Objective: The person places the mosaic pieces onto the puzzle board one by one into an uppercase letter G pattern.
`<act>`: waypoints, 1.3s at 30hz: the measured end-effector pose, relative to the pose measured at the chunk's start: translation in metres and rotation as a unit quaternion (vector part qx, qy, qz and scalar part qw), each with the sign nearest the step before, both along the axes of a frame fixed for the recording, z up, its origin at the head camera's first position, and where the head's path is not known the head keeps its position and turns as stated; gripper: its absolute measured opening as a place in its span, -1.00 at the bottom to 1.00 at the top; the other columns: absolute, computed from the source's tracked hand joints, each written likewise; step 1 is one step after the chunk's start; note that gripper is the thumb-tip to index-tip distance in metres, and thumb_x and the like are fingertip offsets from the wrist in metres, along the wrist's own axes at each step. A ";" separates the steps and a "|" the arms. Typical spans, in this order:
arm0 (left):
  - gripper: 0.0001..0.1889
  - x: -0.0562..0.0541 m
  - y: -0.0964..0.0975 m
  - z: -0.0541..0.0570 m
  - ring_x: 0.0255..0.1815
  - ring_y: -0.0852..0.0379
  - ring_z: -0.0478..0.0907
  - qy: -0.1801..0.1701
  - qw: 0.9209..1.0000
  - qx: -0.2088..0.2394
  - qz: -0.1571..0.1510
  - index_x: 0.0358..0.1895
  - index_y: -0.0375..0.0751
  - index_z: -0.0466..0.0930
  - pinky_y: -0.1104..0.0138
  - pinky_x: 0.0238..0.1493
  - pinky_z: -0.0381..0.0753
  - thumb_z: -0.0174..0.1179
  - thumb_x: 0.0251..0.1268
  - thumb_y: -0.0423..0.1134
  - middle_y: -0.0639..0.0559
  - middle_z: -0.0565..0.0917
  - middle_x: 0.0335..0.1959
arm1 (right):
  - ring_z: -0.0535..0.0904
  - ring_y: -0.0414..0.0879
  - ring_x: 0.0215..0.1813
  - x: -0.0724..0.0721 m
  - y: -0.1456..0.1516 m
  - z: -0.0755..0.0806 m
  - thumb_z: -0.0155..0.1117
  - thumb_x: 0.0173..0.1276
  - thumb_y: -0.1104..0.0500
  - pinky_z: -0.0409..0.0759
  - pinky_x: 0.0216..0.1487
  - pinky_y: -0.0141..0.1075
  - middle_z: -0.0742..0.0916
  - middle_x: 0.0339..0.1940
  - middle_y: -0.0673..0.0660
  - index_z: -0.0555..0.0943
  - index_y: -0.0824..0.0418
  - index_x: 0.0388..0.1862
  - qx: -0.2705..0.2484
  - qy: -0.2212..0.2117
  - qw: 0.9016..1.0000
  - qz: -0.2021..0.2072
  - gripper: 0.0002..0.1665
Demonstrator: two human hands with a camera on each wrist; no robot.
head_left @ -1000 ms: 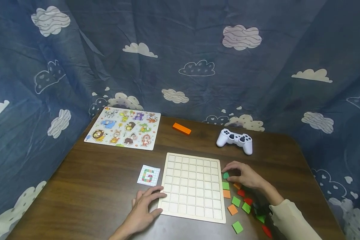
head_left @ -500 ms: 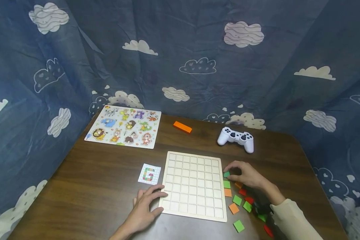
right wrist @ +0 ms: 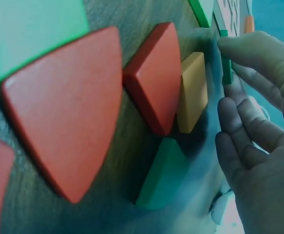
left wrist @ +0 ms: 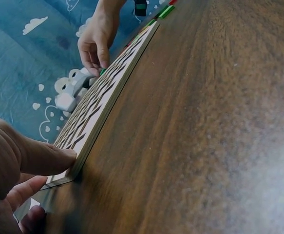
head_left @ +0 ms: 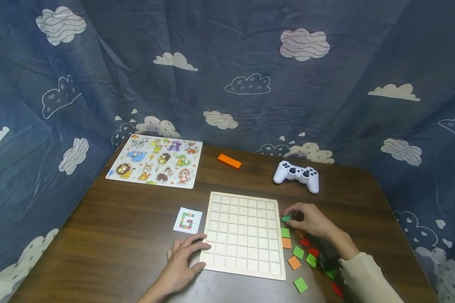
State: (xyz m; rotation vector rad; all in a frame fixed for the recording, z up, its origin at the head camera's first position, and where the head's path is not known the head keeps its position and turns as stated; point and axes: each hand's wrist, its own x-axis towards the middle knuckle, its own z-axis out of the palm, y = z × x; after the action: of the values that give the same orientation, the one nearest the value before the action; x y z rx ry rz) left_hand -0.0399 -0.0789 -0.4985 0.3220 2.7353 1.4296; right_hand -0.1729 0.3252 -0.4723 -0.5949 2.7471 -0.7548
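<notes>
A square wooden grid board (head_left: 244, 235) lies on the table with all its cells bare. My left hand (head_left: 182, 263) rests at its near left corner, fingers extended over the left edge and thumb at the corner. Just off the board's right edge, my right hand (head_left: 309, 219) pinches a dark green tile (right wrist: 226, 63) between thumb and fingers. The tile looks tilted on edge in the right wrist view. Below that hand lie loose tiles: a light green square (head_left: 285, 232), an orange square (head_left: 286, 243), red rounded pieces (right wrist: 78, 112) and another dark green piece (right wrist: 163, 175).
A small pattern card (head_left: 188, 220) lies left of the board. Farther back are an animal picture puzzle (head_left: 155, 162), an orange block (head_left: 229, 161) and a white game controller (head_left: 296, 176). More tiles, such as a green square (head_left: 300, 285), spread along the right side.
The dark green tile has tipped between my right fingers, which have shifted slightly. My left hand and the board have stayed in place.
</notes>
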 end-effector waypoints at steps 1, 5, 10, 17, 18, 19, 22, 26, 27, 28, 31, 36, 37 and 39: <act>-0.55 0.000 0.000 0.000 0.01 0.19 0.25 -0.001 1.000 0.000 0.000 -0.01 0.15 0.71 0.17 -0.06 0.08 0.45 0.00 -0.39 0.20 0.53 0.32 | 0.55 -0.14 -0.16 0.001 0.000 0.001 0.48 0.23 0.16 0.55 -0.08 -0.19 0.74 -0.20 -0.07 0.72 0.10 -0.11 -0.002 0.002 1.000 -0.001 -0.76; -0.55 0.001 -0.001 0.000 0.02 0.19 0.25 -0.005 1.000 0.006 0.001 -0.02 0.18 0.70 0.15 -0.06 0.08 0.45 0.01 -0.39 0.20 0.53 0.32 | 0.58 -0.13 -0.14 0.003 -0.005 0.005 0.48 0.24 0.14 0.57 -0.05 -0.15 0.75 -0.18 -0.05 0.73 0.10 -0.10 -0.011 0.009 1.000 0.000 -0.76; -0.56 0.001 -0.001 -0.002 0.04 0.18 0.23 -0.008 1.000 0.012 -0.003 -0.02 0.18 0.70 0.11 -0.02 0.07 0.44 0.02 -0.37 0.20 0.51 0.34 | 0.61 -0.09 -0.08 0.005 -0.013 0.009 0.47 0.26 0.14 0.57 0.02 -0.04 0.75 -0.14 -0.03 0.72 0.10 -0.09 -0.020 0.018 1.000 -0.001 -0.76; -0.56 0.002 -0.003 -0.003 0.05 0.17 0.22 -0.016 1.000 0.011 -0.009 0.00 0.16 0.69 0.07 0.00 0.06 0.44 0.03 -0.37 0.19 0.50 0.36 | 0.63 -0.06 -0.07 0.004 -0.031 0.009 0.47 0.25 0.17 0.57 0.04 -0.05 0.75 -0.14 -0.04 0.72 0.08 -0.09 -0.036 0.037 0.999 0.003 -0.76; -0.56 0.002 -0.003 -0.003 0.05 0.17 0.22 -0.017 1.000 0.011 -0.009 0.00 0.16 0.69 0.06 0.00 0.06 0.44 0.03 -0.37 0.19 0.50 0.36 | 0.63 -0.07 -0.07 0.003 -0.035 0.008 0.47 0.25 0.17 0.58 0.04 -0.06 0.75 -0.14 -0.04 0.72 0.08 -0.10 -0.038 0.041 0.998 0.006 -0.76; -0.56 0.002 -0.004 -0.003 0.06 0.17 0.22 -0.018 1.000 0.010 -0.009 0.00 0.17 0.69 0.06 0.00 0.06 0.44 0.04 -0.36 0.19 0.49 0.36 | 0.63 -0.06 -0.07 0.002 -0.038 0.008 0.47 0.25 0.18 0.57 0.03 -0.06 0.75 -0.15 -0.03 0.72 0.09 -0.10 -0.041 0.046 0.998 0.011 -0.77; -0.57 0.003 -0.006 -0.002 0.06 0.18 0.21 -0.026 1.000 0.009 -0.010 0.01 0.15 0.69 0.06 0.01 0.05 0.42 0.05 -0.36 0.19 0.49 0.37 | 0.61 -0.07 -0.12 0.000 -0.051 0.009 0.47 0.25 0.18 0.57 -0.02 -0.12 0.74 -0.18 -0.03 0.72 0.11 -0.10 -0.049 0.056 0.997 0.025 -0.77; -0.58 0.002 -0.007 -0.002 0.05 0.19 0.20 -0.038 0.999 0.012 -0.014 0.03 0.09 0.68 0.05 0.03 0.03 0.40 0.07 -0.38 0.17 0.48 0.39 | 0.57 -0.08 -0.18 -0.003 -0.066 0.012 0.45 0.26 0.19 0.55 -0.11 -0.22 0.71 -0.22 -0.06 0.71 0.10 -0.10 -0.064 0.057 0.996 0.039 -0.77; -0.58 0.002 -0.007 -0.002 0.05 0.19 0.20 -0.039 0.999 0.014 -0.015 0.03 0.08 0.68 0.05 0.03 0.03 0.40 0.07 -0.38 0.16 0.48 0.39 | 0.58 -0.09 -0.18 -0.004 -0.069 0.012 0.45 0.27 0.19 0.55 -0.11 -0.23 0.71 -0.21 -0.07 0.71 0.10 -0.10 -0.068 0.055 0.995 0.043 -0.78; -0.58 0.002 -0.007 -0.002 0.05 0.18 0.20 -0.039 0.999 0.015 -0.017 0.03 0.08 0.68 0.04 0.04 0.02 0.40 0.07 -0.38 0.15 0.48 0.39 | 0.58 -0.09 -0.18 -0.004 -0.072 0.012 0.45 0.27 0.19 0.56 -0.11 -0.24 0.71 -0.20 -0.06 0.70 0.10 -0.09 -0.071 0.055 0.995 0.047 -0.77; -0.57 0.002 -0.006 -0.003 0.06 0.17 0.20 -0.038 0.999 0.016 -0.021 0.04 0.07 0.68 0.02 0.04 0.02 0.40 0.08 -0.38 0.13 0.48 0.39 | 0.60 -0.10 -0.14 -0.006 -0.080 0.012 0.45 0.27 0.20 0.58 -0.06 -0.24 0.72 -0.17 -0.03 0.70 0.12 -0.08 -0.081 0.046 0.994 0.052 -0.77; -0.56 0.001 -0.004 -0.002 0.06 0.18 0.21 -0.028 0.999 0.019 -0.023 0.04 0.12 0.67 0.03 0.04 0.04 0.40 0.08 -0.37 0.15 0.48 0.39 | 0.60 -0.11 -0.13 -0.009 -0.093 0.012 0.43 0.29 0.20 0.59 -0.05 -0.24 0.73 -0.15 -0.02 0.70 0.14 -0.07 -0.084 0.044 0.993 0.063 -0.77; -0.57 0.001 -0.004 -0.002 0.06 0.18 0.21 -0.026 0.999 0.020 -0.023 0.04 0.13 0.67 0.04 0.02 0.04 0.40 0.08 -0.36 0.15 0.48 0.38 | 0.60 -0.11 -0.14 -0.009 -0.095 0.013 0.42 0.29 0.19 0.58 -0.06 -0.24 0.72 -0.15 -0.02 0.70 0.13 -0.07 -0.085 0.046 0.993 0.066 -0.77; -0.57 0.000 -0.004 -0.002 0.06 0.16 0.21 -0.024 0.999 0.022 -0.023 0.03 0.15 0.67 0.04 0.00 0.04 0.40 0.08 -0.36 0.15 0.48 0.38 | 0.59 -0.09 -0.15 -0.010 -0.099 0.014 0.41 0.30 0.19 0.57 -0.08 -0.25 0.72 -0.17 -0.02 0.70 0.14 -0.07 -0.087 0.048 0.992 0.072 -0.78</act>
State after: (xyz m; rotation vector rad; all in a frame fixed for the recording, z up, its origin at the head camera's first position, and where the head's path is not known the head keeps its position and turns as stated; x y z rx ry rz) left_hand -0.0395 -0.0826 -0.5004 0.3460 2.6443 1.4689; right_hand -0.1825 0.2257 -0.4581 -0.8763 2.7042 -0.9603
